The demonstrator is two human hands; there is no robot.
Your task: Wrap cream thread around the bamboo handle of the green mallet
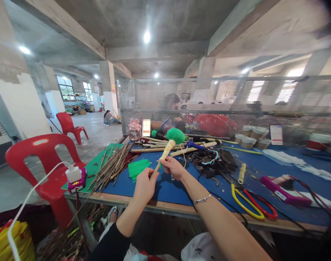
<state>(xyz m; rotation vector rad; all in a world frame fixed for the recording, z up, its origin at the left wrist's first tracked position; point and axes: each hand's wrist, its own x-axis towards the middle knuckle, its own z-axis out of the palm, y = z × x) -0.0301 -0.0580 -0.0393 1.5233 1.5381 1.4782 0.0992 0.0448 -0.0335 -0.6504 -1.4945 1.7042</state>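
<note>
In front of me, above the blue tabletop, is a thin stick with a rounded green head (175, 136) and a pale yellow wrapped neck (167, 150). My left hand (146, 183) is closed around the stick's lower end. Higher up, the fingers of my right hand (174, 167) pinch the bottom of the wrapping. The stick tilts, its green head pointing up and away to the right. Just behind my left hand, a green sheet (138, 169) lies on the table. A pile of thin brown sticks (112, 165) spreads to its left.
Yellow-and-red-handled scissors (248, 204) lie near the front edge at right, by a purple device (283, 190). Dark scraps (213, 163) and a blue tool (195, 145) sit behind. A perforated metal screen (222, 96) backs the table. A red chair (46, 159) stands left.
</note>
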